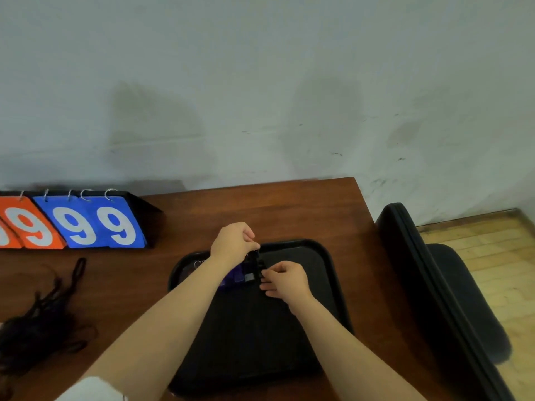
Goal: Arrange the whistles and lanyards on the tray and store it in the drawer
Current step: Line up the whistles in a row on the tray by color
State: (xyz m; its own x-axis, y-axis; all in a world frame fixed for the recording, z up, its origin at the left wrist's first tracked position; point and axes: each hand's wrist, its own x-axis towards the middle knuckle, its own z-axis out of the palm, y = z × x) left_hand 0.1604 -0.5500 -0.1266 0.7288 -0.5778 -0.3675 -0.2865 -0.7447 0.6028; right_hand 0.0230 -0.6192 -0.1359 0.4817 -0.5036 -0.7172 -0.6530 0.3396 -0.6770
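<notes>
lining up whistles at the far end of a black rectangular plastic tray [324, 256] on a brown wooden desk [289, 204], two hands work close together. the left hand [231, 241] pinches the top of a small black whistle [254, 264] and the right hand [285, 279] pinches its lower end. purple and blue whistles [234, 274] lie just beside it. a tangle of black lanyards [43, 322] lies off the tray to the left. no drawer shows, so most of the task likely remains.

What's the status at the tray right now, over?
Left hand pinches top of black whistle; right hand holds its lower end, over the tray. Lanyards lie piled on the table, off the tray. Nothing blocking.
</notes>
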